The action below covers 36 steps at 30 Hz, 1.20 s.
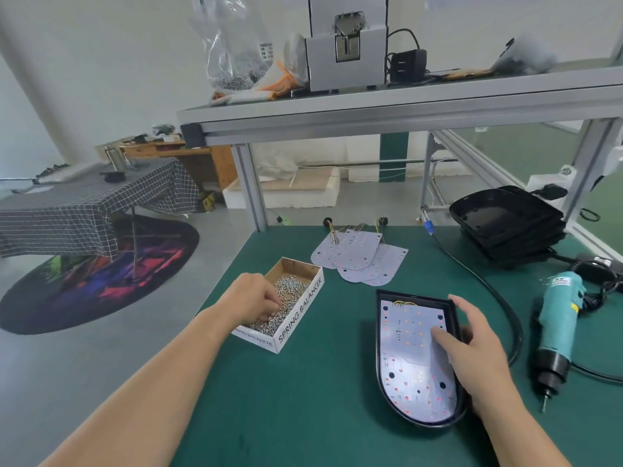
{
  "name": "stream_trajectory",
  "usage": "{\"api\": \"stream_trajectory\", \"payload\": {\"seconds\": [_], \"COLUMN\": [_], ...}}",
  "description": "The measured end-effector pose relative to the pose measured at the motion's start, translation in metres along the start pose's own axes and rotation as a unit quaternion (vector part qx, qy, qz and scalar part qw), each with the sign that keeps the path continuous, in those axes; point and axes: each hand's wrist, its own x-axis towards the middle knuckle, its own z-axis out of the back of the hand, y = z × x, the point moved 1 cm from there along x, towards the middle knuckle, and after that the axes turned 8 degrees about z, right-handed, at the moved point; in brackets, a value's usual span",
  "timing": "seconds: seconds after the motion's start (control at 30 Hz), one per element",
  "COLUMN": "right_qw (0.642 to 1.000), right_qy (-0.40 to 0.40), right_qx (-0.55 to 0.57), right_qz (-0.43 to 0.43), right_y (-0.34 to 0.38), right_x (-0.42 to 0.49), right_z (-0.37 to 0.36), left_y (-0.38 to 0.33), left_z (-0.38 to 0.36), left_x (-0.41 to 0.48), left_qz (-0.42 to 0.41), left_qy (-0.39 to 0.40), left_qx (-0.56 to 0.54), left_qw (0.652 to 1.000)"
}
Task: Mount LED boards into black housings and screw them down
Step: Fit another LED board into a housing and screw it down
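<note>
On the green bench mat [303, 409], a black housing [379, 335] lies flat in front of the person, its rounded end towards them. An LED board [409, 352] sits inside it, with its thin wires at the far, straight end.

The right hand [472, 352] rests over the housing's right rim. Its fingers are loosely spread and grip nothing, and the index fingertip presses down on the board.

The left hand [254, 298] reaches into a cardboard box [298, 320] marked "SPRING BALANCER", which stands to the left of the housing and apart from it. The fingers curl down into the heap of small silver screws [290, 294] and pinch at them. How many it holds cannot be told.

Beyond the box and the housing, several loose LED boards [357, 257] lie overlapping, their wires pointing away from the person. At the far right of the mat stands a stack of empty black housings [505, 224].

A teal electric screwdriver [559, 318] lies to the right of the housing being worked on, with its bit pointing towards the person and no hand on it. A thick black cable [485, 284] curves across the mat between the housing and the screwdriver.

Above the bench, an aluminium-framed shelf [371, 106] carries a grey machine [347, 59] and a clear bag of screws [232, 55].
</note>
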Motion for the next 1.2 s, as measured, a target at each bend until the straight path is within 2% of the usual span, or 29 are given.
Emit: {"api": "stream_trajectory", "payload": {"seconds": [0.17, 0.57, 0.63, 0.7, 0.73, 0.77, 0.8, 0.9, 0.93, 0.97, 1.03, 1.1, 1.2], "right_qw": [1.0, 1.0, 1.0, 1.0, 1.0, 1.0, 1.0, 0.999, 1.0, 1.0, 1.0, 0.999, 0.992], "right_qy": [-0.002, -0.011, -0.012, -0.013, -0.013, -0.014, -0.013, -0.008, -0.007, -0.005, -0.002, -0.011, -0.089], "right_qx": [0.0, 0.01, 0.009, 0.008, 0.012, 0.017, 0.022, 0.033, 0.028, 0.015, -0.018, -0.037, -0.029], "right_qz": [-0.002, 0.003, 0.005, 0.004, -0.001, -0.004, -0.007, -0.009, -0.005, 0.002, 0.019, 0.038, 0.08], "right_y": [0.001, -0.003, -0.002, -0.002, -0.002, -0.001, 0.0, 0.006, 0.008, 0.009, 0.012, 0.016, 0.025], "right_x": [0.0, 0.002, 0.002, 0.001, 0.001, 0.001, 0.0, -0.001, -0.001, -0.001, -0.001, -0.002, -0.001], "right_z": [0.0, 0.0, -0.001, -0.001, -0.001, -0.001, -0.002, -0.003, -0.003, -0.002, 0.0, 0.001, 0.011], "left_y": [-0.002, 0.007, 0.01, 0.009, 0.007, 0.005, 0.003, -0.007, -0.014, -0.023, -0.047, -0.074, -0.11], "left_z": [0.0, -0.005, -0.002, 0.0, 0.001, 0.002, 0.003, 0.007, 0.007, 0.006, -0.003, -0.017, -0.034], "left_x": [-0.003, -0.002, -0.002, -0.002, -0.004, -0.005, -0.007, -0.017, -0.022, -0.026, -0.036, -0.045, -0.053], "left_qz": [-0.015, 0.046, 0.044, 0.053, 0.067, 0.087, 0.108, 0.142, 0.14, 0.134, 0.116, 0.108, 0.108], "left_qy": [-0.023, -0.008, -0.022, -0.033, -0.027, -0.014, 0.007, 0.092, 0.123, 0.156, 0.23, 0.292, 0.342], "left_qx": [0.025, -0.084, -0.114, -0.212, -0.297, -0.397, -0.504, -0.755, -0.795, -0.815, -0.823, -0.816, -0.808], "left_qw": [0.999, 0.995, 0.992, 0.975, 0.952, 0.913, 0.857, 0.633, 0.577, 0.541, 0.506, 0.487, 0.468]}}
